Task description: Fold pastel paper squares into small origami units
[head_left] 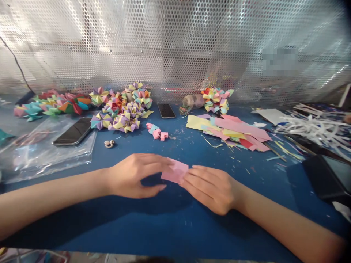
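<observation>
A small pink square of paper (174,173) is between my two hands over the blue table. My right hand (211,186) has its fingers pressed together on the paper's right edge. Stretched toward the paper's upper left side, my left hand (139,175) touches it with its fingertips, while the thumb stands apart below. Beyond the paper lie several small folded pink and blue paper pieces (156,130). Farther right, a pile of coloured paper strips (230,130) rests on the table.
Origami clusters (122,109) stand at the back left, another cluster (217,100) at the back. A phone (72,132) lies on plastic bags (52,157), a second phone (166,110) behind. White paper shreds (312,124) and a black device (326,179) are at right. A perforated metal panel (164,44) closes the back.
</observation>
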The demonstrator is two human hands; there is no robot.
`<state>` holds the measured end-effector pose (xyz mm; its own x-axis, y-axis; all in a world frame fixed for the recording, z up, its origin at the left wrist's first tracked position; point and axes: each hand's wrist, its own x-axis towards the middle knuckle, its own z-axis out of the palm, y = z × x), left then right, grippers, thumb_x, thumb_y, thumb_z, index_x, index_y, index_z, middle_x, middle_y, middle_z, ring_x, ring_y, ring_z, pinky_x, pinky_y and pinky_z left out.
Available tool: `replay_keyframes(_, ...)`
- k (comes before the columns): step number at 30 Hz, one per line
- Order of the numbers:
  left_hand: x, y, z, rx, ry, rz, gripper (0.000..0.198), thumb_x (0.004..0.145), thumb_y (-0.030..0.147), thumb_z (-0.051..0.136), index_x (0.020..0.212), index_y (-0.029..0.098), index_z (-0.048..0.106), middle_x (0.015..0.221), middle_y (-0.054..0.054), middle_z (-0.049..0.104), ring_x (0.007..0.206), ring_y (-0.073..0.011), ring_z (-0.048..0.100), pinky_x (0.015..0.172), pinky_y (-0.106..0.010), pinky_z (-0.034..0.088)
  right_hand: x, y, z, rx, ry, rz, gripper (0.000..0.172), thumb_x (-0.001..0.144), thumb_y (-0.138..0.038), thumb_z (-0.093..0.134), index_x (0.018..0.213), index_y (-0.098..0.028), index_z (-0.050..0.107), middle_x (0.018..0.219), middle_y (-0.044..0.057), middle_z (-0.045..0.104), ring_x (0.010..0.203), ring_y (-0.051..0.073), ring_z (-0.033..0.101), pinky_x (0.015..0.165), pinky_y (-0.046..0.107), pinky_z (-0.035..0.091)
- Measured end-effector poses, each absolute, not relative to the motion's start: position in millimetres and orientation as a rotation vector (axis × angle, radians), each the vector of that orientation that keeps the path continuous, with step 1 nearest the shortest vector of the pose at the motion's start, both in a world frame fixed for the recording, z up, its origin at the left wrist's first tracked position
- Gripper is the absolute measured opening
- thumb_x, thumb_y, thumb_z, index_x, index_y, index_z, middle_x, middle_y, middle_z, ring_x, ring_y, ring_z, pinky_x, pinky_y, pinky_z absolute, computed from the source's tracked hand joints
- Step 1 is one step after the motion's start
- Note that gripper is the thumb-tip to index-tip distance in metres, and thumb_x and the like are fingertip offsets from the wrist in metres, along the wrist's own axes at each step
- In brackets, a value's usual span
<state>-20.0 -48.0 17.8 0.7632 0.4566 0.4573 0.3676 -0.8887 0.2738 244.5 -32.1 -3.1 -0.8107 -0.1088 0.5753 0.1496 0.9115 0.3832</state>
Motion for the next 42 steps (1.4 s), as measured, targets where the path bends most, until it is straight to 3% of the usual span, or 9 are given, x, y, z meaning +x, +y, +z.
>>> replay_keyframes(8, -24, -48, 15, 3.103, 0.475, 0.854, 0.028, 0.09, 0.013, 0.05, 0.116, 0.019, 0.06, 0.112, -0.009, 0.069, 0.097, -0.0188, 0.069, 0.077, -0.026, 0.058, 237, -35, 9, -0.222, -2.369, -0.28, 0.017, 0.083, -0.016, 0.064, 0.1, -0.015, 0.064, 0.081, 0.005, 0.073, 0.075, 0.014, 0.068, 0.07, 0.025, 0.058)
replay_keyframes(11, -17, -49, 21, 2.828, 0.642, 0.909, 0.025, 0.09, 0.017, 0.052, 0.111, 0.021, 0.063, 0.102, -0.004, 0.073, 0.085, -0.0151, 0.071, 0.073, -0.022, 0.057, 235, -36, 11, -0.324, -2.327, -0.094, 0.022, 0.083, -0.018, 0.065, 0.105, -0.017, 0.063, 0.086, 0.005, 0.073, 0.078, 0.014, 0.068, 0.071, 0.025, 0.057)
replay_keyframes(15, 0, -48, 28, 2.171, 0.909, 0.873, 0.024, 0.082, 0.027, 0.063, 0.105, 0.019, 0.065, 0.094, -0.003, 0.072, 0.081, -0.0144, 0.068, 0.072, -0.023, 0.056, 230, -35, 11, -0.729, -2.062, 0.372, 0.005, 0.085, -0.021, 0.062, 0.085, -0.021, 0.067, 0.076, 0.001, 0.071, 0.069, 0.013, 0.066, 0.063, 0.024, 0.056)
replay_keyframes(18, 10, -42, 28, 1.712, 0.927, 0.789, 0.032, 0.074, 0.029, 0.072, 0.101, 0.016, 0.063, 0.087, -0.004, 0.07, 0.079, -0.0157, 0.067, 0.068, -0.025, 0.055, 228, -29, 10, -0.964, -1.825, 0.836, 0.013, 0.082, -0.032, 0.065, 0.079, -0.02, 0.068, 0.069, 0.001, 0.068, 0.061, 0.013, 0.065, 0.055, 0.023, 0.056)
replay_keyframes(22, 15, -32, 20, 1.402, 0.954, 0.773, 0.019, 0.075, 0.027, 0.07, 0.086, 0.014, 0.062, 0.069, 0.001, 0.064, 0.059, -0.0083, 0.058, 0.057, -0.02, 0.049, 229, -21, 8, -0.959, -1.721, 1.236, 0.018, 0.08, -0.037, 0.066, 0.082, -0.019, 0.068, 0.068, 0.0, 0.067, 0.058, 0.012, 0.064, 0.056, 0.023, 0.056)
replay_keyframes(30, 15, -35, 11, 1.376, 0.973, 0.686, 0.022, 0.076, 0.029, 0.069, 0.088, 0.013, 0.059, 0.067, 0.001, 0.063, 0.058, -0.0079, 0.057, 0.056, -0.02, 0.048, 225, -27, 6, -1.046, -1.84, 1.251, 0.015, 0.073, -0.033, 0.072, 0.075, -0.018, 0.068, 0.07, -0.001, 0.065, 0.061, 0.011, 0.058, 0.056, 0.022, 0.049)
replay_keyframes(36, 15, -38, 6, 1.54, 0.948, 0.817, 0.035, 0.074, 0.026, 0.07, 0.103, 0.017, 0.053, 0.084, 0.001, 0.061, 0.055, -0.0049, 0.051, 0.049, -0.017, 0.041, 223, -31, 9, -1.063, -1.94, 1.193, 0.021, 0.077, -0.039, 0.067, 0.074, -0.018, 0.067, 0.069, -0.001, 0.065, 0.062, 0.011, 0.059, 0.058, 0.023, 0.048)
replay_keyframes(42, 17, -40, 5, 1.656, 0.915, 0.828, 0.011, 0.079, 0.021, 0.063, 0.087, 0.014, 0.059, 0.08, 0.001, 0.057, 0.062, -0.0063, 0.05, 0.054, -0.018, 0.04, 224, -36, 8, -1.031, -1.955, 1.166, 0.017, 0.076, -0.03, 0.07, 0.09, -0.021, 0.066, 0.081, -0.001, 0.067, 0.069, 0.011, 0.06, 0.063, 0.022, 0.05)
